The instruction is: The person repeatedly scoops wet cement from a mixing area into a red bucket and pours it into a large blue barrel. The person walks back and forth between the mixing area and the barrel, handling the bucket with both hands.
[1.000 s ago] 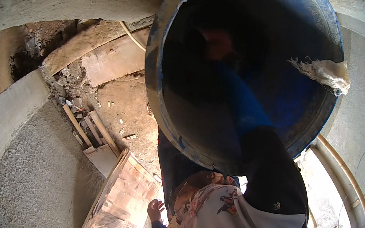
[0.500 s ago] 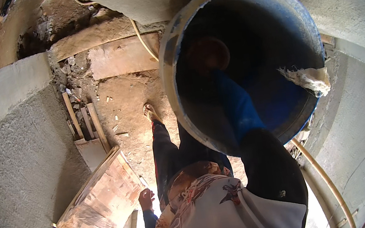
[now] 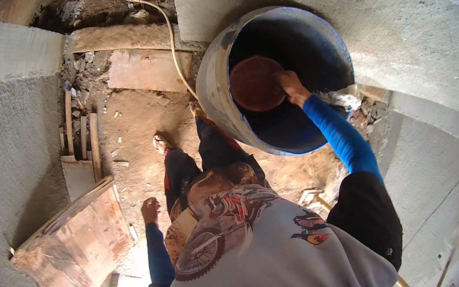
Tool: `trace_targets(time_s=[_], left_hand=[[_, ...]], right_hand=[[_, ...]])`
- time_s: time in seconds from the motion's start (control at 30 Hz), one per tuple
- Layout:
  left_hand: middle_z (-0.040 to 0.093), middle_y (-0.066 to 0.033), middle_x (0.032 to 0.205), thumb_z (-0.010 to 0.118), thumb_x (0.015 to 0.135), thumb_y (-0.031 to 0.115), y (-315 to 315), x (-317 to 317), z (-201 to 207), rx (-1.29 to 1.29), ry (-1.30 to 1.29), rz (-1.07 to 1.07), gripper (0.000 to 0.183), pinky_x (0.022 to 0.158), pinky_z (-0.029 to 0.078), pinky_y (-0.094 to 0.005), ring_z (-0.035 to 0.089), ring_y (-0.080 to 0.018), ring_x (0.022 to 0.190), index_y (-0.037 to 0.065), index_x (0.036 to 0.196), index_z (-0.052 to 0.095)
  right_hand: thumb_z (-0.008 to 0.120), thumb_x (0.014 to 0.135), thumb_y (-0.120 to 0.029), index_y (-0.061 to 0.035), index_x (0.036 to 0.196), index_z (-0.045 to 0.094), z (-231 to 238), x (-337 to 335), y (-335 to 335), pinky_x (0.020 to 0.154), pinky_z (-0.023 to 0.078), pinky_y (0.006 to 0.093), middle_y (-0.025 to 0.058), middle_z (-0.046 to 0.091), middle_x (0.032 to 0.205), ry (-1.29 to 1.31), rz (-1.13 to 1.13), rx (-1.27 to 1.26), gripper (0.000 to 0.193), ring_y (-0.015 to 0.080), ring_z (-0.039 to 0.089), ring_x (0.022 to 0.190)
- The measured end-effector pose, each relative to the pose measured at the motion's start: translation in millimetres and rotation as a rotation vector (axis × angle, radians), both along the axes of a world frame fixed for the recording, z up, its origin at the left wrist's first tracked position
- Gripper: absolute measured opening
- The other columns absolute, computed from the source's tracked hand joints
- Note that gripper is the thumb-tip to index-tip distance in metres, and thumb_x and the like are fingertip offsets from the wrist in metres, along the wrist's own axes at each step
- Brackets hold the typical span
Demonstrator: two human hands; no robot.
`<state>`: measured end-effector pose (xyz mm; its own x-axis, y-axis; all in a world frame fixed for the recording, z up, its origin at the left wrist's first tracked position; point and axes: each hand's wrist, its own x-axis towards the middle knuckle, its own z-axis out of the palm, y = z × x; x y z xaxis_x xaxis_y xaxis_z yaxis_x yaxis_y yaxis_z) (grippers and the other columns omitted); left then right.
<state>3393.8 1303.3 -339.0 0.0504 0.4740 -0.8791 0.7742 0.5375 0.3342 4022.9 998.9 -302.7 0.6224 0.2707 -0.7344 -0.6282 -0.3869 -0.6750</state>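
My right hand grips the rim of a round reddish-brown bowl. The bowl is inside the mouth of a large blue barrel with a pale, crusted outer wall. Shadow hides the barrel's bottom and whatever it holds. A torn whitish sack scrap hangs over the barrel's rim beside my right forearm. At my left side, my left hand hangs down with its fingers curled, and nothing shows in it.
Rough cement walls rise on both sides. A wooden panel leans at the left, below several wood strips. A pale hose runs to the barrel. Beyond lies a flat board on the dirt floor.
My right hand has risen from deep inside the barrel with the bowl, now near its mouth. My body stands more upright, and the barrel looks smaller and farther away.
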Motion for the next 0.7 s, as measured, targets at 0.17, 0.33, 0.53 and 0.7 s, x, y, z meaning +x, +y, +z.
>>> trace_targets(time_s=[0.17,0.33,0.53,0.7], left_hand=[[0.063,-0.0036,0.080,0.061,0.089,0.029,7.0,7.9,-7.9,0.071,-0.050,0.029,0.024,0.053,0.046,-0.0250,0.060,-0.0122,0.065,0.009,0.103,0.062],[0.064,-0.0041,0.079,0.064,0.088,0.030,3.0,-7.5,-20.4,0.081,-0.054,0.099,0.026,0.049,0.046,-0.0260,0.061,-0.0122,0.065,0.009,0.103,0.062],[0.062,-0.0022,0.073,0.064,0.084,0.029,-31.6,-65.6,-49.6,0.106,-0.053,0.223,0.028,0.047,0.045,-0.0274,0.059,-0.0116,0.061,0.008,0.103,0.064],[0.066,-0.0079,0.069,0.065,0.082,0.034,-68.4,-114.8,-84.3,0.260,-0.095,0.175,0.031,0.056,0.051,-0.0334,0.064,-0.0190,0.059,0.004,0.090,0.070]], right_hand=[[0.057,0.087,-0.013,-0.0064,0.081,0.061,135.8,-7.6,17.6,0.045,0.042,0.0264,-0.0027,0.047,0.064,-0.104,-0.127,0.113,0.010,0.0089,0.046,0.047],[0.062,0.087,-0.018,-0.0128,0.070,0.051,244.4,-16.9,35.2,0.047,0.041,0.0258,-0.0056,0.039,0.059,-0.197,-0.217,0.199,0.021,0.0077,0.042,0.047],[0.063,0.088,-0.024,-0.0073,0.088,0.056,333.4,-27.7,39.6,0.054,0.046,0.0295,-0.0030,0.040,0.061,-0.350,-0.167,0.239,0.018,0.0110,0.044,0.056],[0.062,0.090,-0.033,-0.0013,0.112,0.058,390.8,-44.6,34.8,0.056,0.034,0.0247,-0.0062,0.033,0.063,-0.396,-0.120,0.224,0.039,0.0070,0.034,0.055]])
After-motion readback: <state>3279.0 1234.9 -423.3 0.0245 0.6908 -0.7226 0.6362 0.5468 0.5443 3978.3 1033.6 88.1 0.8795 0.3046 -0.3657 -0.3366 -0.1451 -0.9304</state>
